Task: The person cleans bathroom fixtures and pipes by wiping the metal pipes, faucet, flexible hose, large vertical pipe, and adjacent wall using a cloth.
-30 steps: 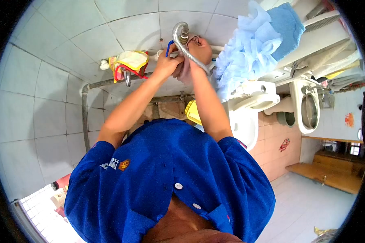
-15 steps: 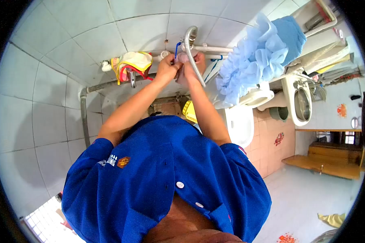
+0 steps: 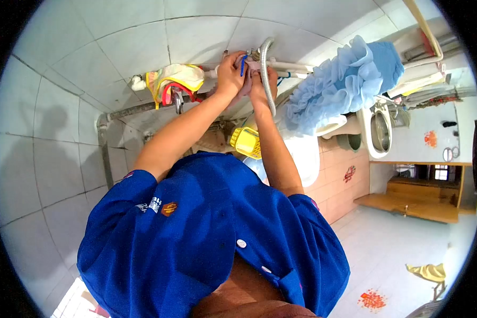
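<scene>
I see the left hand (image 3: 231,78) and right hand (image 3: 258,93) closed on a pinkish cloth (image 3: 240,97) beside the hose (image 3: 264,64); work seems underway; what remains is unclear.

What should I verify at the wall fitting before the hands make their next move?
1. Pinkish cloth held: ok, it is bunched between the left hand and the right hand.
2. Flexible metal hose out of the way: not ok, it crosses in front of the right hand in this view.
3. Fitting behind the fingers in sight: not ok, the hands and cloth largely cover it.
4. Hose connection dry: cannot tell, too small here.
5. Yellow-and-red-trimmed cloth clear of the left hand: ok, it hangs apart, to the left.
6. Yellow plastic basket clear of both hands: ok, apart from them.
</scene>
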The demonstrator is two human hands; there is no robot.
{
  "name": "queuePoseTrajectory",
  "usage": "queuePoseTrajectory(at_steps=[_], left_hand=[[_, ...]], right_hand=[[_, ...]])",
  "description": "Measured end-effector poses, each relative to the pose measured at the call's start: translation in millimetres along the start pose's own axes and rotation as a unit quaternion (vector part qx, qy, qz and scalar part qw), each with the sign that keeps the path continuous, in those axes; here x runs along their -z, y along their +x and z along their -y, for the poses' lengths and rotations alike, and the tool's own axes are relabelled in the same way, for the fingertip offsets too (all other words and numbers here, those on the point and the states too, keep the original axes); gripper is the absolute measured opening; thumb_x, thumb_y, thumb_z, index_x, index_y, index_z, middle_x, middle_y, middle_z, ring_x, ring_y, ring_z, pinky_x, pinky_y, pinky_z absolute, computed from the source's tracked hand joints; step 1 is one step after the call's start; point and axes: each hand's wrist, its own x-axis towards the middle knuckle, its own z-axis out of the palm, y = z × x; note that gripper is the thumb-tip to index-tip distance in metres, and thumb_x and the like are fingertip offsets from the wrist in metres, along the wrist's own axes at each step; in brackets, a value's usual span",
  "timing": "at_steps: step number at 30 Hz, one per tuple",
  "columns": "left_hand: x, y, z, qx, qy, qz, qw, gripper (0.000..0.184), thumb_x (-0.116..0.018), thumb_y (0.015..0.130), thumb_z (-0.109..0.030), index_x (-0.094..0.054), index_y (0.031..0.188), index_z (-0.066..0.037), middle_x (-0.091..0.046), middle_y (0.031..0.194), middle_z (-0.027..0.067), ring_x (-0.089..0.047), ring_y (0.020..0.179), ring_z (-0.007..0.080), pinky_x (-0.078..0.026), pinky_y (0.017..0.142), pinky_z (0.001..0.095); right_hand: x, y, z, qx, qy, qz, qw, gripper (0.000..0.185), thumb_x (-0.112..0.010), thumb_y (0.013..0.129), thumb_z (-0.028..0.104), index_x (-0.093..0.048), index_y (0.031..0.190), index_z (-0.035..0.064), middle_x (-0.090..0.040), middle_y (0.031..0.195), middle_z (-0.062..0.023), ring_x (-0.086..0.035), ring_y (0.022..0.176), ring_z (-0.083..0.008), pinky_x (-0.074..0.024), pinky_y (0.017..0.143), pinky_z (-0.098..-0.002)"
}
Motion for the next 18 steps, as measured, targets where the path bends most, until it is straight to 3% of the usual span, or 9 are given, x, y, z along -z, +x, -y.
queuePoseTrajectory(at_steps=[3,7,9,13,15,16,18], left_hand=[[-2.5,-5.6,-5.8,0.032,0.046,0.015,0.998,0.026,-0.064,0.083,-0.011,-0.068,0.108,-0.005,-0.064,0.092,0.0185,-0.063,0.084,0.0315,-0.049,0.075,0.0379],[-5.8,-2.5,-12.1,0.016,0.078,-0.019,0.997,0.021,-0.063,0.085,-0.016,-0.069,0.101,-0.003,-0.065,0.085,0.0187,-0.063,0.077,0.0308,-0.048,0.07,0.0379],[-4.0,7.5,-10.9,0.141,0.091,0.039,0.985,0.02,-0.062,0.087,-0.019,-0.069,0.092,-0.001,-0.065,0.074,0.0167,-0.062,0.066,0.0304,-0.047,0.065,0.0369],[-8.3,7.0,-10.9,0.144,0.1,-0.002,0.985,0.019,-0.062,0.087,-0.019,-0.068,0.084,-0.001,-0.063,0.066,0.0164,-0.059,0.058,0.03,-0.046,0.061,0.0363],[-4.9,3.2,-13.2,0.133,0.039,0.019,0.99,0.014,-0.062,0.086,-0.013,-0.068,0.088,0.001,-0.063,0.069,0.0119,-0.057,0.065,0.012,-0.047,0.063,0.0314],[-7.1,1.9,-8.3,0.132,0.042,0.019,0.99,0.014,-0.062,0.086,-0.013,-0.068,0.088,0.001,-0.063,0.069,0.0119,-0.057,0.065,0.012,-0.047,0.063,0.0314],[-8.2,-1.7,-5.3,0.07,-0.013,-0.02,0.997,0.017,-0.065,0.085,-0.017,-0.067,0.082,-0.001,-0.063,0.07,0.019,-0.061,0.06,0.0263,-0.045,0.058,0.0368]], right_hand=[[1.6,5.6,-8.8,-0.007,-0.119,0.06,0.991,0.031,-0.063,0.089,0.023,-0.057,0.114,0.0043,-0.068,0.096,-0.0108,-0.065,0.089,-0.0221,-0.0496,0.081,-0.0331],[5.2,1.0,-19.4,-0.006,-0.039,0.095,0.995,0.031,-0.061,0.089,0.022,-0.059,0.116,0.0058,-0.068,0.1,-0.0105,-0.065,0.09,-0.021,-0.0495,0.082,-0.0329],[8.3,-0.9,-11.5,-0.004,-0.029,0.09,0.995,0.031,-0.062,0.089,0.02,-0.06,0.116,0.0056,-0.068,0.1,-0.0107,-0.064,0.09,-0.0206,-0.0494,0.082,-0.0326],[14.7,-0.9,4.4,-0.022,-0.018,0.095,0.995,0.032,-0.064,0.087,0.015,-0.059,0.117,0.0047,-0.067,0.101,-0.0104,-0.063,0.09,-0.0195,-0.0491,0.083,-0.0309],[15.9,1.6,7.0,-0.042,0.008,0.102,0.994,0.033,-0.065,0.086,0.014,-0.059,0.117,0.0044,-0.067,0.101,-0.0102,-0.063,0.091,-0.0195,-0.049,0.083,-0.0304],[17.2,2.5,7.7,-0.038,0.001,0.109,0.993,0.035,-0.066,0.087,0.014,-0.058,0.119,0.0038,-0.067,0.102,-0.01,-0.063,0.091,-0.0192,-0.0489,0.083,-0.03],[17.0,4.4,5.4,-0.036,-0.004,0.117,0.992,0.036,-0.066,0.087,0.014,-0.058,0.12,0.0032,-0.067,0.102,-0.0098,-0.063,0.092,-0.019,-0.0488,0.084,-0.0297]])
